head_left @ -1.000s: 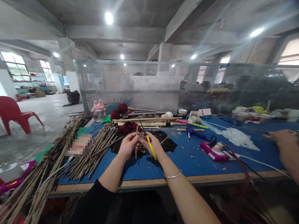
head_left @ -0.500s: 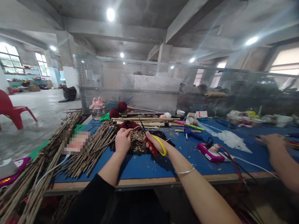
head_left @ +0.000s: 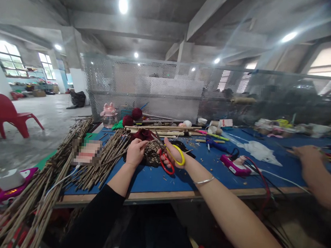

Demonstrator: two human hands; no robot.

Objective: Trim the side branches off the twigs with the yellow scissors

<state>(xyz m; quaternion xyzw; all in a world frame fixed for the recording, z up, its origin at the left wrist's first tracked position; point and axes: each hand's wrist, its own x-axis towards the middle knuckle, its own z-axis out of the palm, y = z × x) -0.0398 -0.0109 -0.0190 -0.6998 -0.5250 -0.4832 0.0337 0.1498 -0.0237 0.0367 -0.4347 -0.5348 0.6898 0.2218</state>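
My right hand [head_left: 171, 151] holds scissors [head_left: 166, 165] with one red and one yellow handle loop. Their handles are spread, and the blades point left toward the other hand. Closed in a pinch, my left hand [head_left: 135, 151] grips what looks like a thin twig [head_left: 149, 142], whose end reaches the blades. Under both hands, light brown clippings [head_left: 152, 151] lie heaped on a black cloth or bag [head_left: 147, 163]. Dark red material [head_left: 143, 134] sits just behind the left fingers. A pile of twigs [head_left: 103, 160] lies left of my left hand.
Long sticks [head_left: 48, 180] run off the table's left edge. Behind my hands are bamboo rods [head_left: 165, 128] and dark red yarn balls [head_left: 137, 113]. A purple power strip [head_left: 235, 165] with cables and a plastic bag [head_left: 261, 152] lie rightward, near a co-worker's hand [head_left: 307, 156].
The scissors' handles have spread apart, the red loop swinging down and left. My left hand stays pinched near the blades. The whole view has shifted slightly.
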